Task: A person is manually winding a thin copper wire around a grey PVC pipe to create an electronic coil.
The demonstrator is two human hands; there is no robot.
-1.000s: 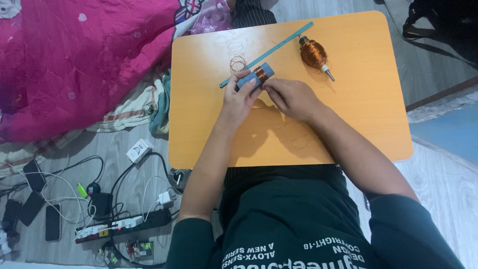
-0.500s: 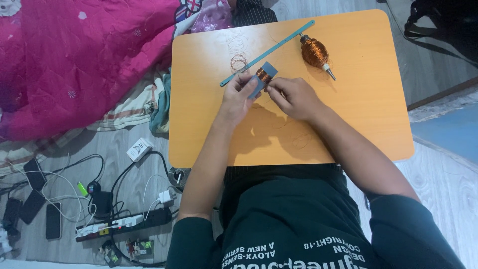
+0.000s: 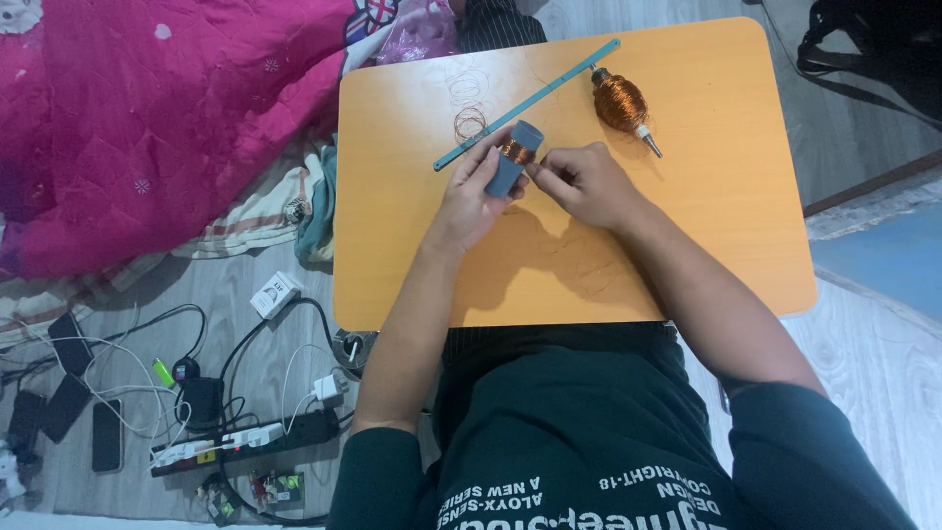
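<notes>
**Copper coil partly wound on a grey-blue core, both hands at it**

The grey-blue cylinder sits near the middle of the orange table, a little toward the far edge, lifted in the left hand, whose fingers curl closed around its lower half. A narrow band of copper winding wraps it just below the top; most of the body is still bare, so by my reading the winding is at an early stage with much left to lay on. The right hand is at 3 o'clock of the cylinder, fingertips pinched together beside the coil; it probably holds the fine wire, though the strand is too thin to make out.

At 11 o'clock, close by, lies a small loose loop of copper wire. A teal flat strip runs diagonally just beyond the cylinder, from 10 toward 1 o'clock. At 2 o'clock, well apart, rests a wound copper armature on its shaft. Nothing lies between the hands and the coil.

Off the table at 9 o'clock is a pink blanket; at 8 o'clock, on the floor, a power strip with tangled cables.
</notes>
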